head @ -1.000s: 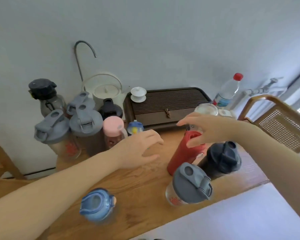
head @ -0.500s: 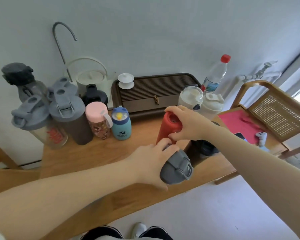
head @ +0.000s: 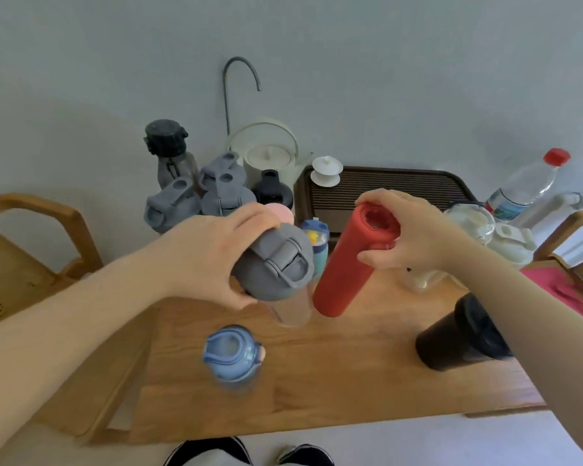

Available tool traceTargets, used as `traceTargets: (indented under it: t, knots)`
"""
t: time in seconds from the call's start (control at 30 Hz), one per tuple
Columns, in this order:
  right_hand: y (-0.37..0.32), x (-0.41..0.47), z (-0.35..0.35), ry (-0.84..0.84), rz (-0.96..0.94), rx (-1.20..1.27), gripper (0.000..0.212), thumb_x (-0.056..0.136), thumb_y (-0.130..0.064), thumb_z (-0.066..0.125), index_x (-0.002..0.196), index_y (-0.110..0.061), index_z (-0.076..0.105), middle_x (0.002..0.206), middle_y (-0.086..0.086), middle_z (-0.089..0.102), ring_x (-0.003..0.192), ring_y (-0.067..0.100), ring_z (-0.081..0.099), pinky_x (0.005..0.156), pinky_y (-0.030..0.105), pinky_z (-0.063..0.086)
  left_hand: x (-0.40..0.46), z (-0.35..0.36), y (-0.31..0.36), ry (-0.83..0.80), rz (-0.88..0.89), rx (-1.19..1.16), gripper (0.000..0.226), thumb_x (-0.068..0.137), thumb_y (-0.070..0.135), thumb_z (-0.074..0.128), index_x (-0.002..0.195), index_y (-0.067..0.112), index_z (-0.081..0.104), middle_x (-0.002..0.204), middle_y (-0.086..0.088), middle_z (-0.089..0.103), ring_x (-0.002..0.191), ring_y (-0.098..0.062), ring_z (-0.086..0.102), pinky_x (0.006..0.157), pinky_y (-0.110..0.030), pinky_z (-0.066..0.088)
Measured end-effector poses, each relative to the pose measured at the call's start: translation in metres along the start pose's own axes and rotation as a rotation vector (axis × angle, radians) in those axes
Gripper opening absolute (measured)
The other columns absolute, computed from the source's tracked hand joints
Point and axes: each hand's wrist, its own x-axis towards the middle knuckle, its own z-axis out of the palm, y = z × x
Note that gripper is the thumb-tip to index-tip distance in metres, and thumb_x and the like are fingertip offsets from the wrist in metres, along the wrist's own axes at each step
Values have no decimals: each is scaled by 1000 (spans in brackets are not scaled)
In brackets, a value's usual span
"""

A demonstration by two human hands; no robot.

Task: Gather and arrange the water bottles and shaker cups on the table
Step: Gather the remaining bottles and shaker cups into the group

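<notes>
My left hand (head: 212, 253) grips a clear shaker cup by its grey lid (head: 276, 264), held above the wooden table (head: 334, 375). My right hand (head: 408, 237) holds a tilted red bottle (head: 344, 274) near its top, also lifted. A blue-lidded bottle (head: 231, 356) stands on the near table. A black shaker cup (head: 458, 338) stands at the right, partly behind my right forearm. At the back left stand grouped grey-lidded shakers (head: 196, 200), a black-capped bottle (head: 169, 153), a pink lid (head: 281, 211) and a small blue bottle (head: 315, 243).
A white kettle (head: 270, 156) and a dark slatted tea tray (head: 394, 186) with a small white lidded cup (head: 327, 169) line the wall. A plastic water bottle with a red cap (head: 529, 183) and white-lidded cups (head: 498, 233) are at right. Wooden chairs (head: 24, 230) flank the table.
Both hands have lifted their items: the left raised the grey-lidded shaker, the right raised and tilted the red bottle. The view has shifted, so the blue-lidded bottle shows again.
</notes>
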Motion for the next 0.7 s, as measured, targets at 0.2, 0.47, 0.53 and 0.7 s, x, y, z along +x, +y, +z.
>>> traceTargets:
  t: [0.2,0.47,0.53,0.7]
  knots:
    - [-66,38,25,-35,-116,22,75,50,-61,59,120,-36,45,104,-14,54,95,10,54,87,34,48,-54,-6,-64,-193,-72,191,87,50,51,73,121,15,39,120,-8,50,54,-17,58,43,-19,35]
    - [-129,81,90,-183,-175,-88,79,64,-52,72,131,-29,37,118,0,52,103,21,54,89,37,48,-104,9,-93,-196,-70,69,85,49,51,72,120,17,40,120,-5,56,49,-9,51,43,-11,28]
    - [-140,88,106,-202,-140,-75,81,66,-51,72,134,-28,34,123,2,49,108,23,53,91,40,48,-111,6,-99,-170,-55,48,85,48,51,72,120,17,41,119,-4,56,50,-8,49,43,-10,23]
    - [-152,100,117,-221,-42,9,91,68,-50,73,142,-28,26,135,5,39,119,26,47,100,40,43,-113,0,-111,-172,53,45,82,50,53,69,119,18,42,117,-1,56,54,-14,57,45,-18,35]
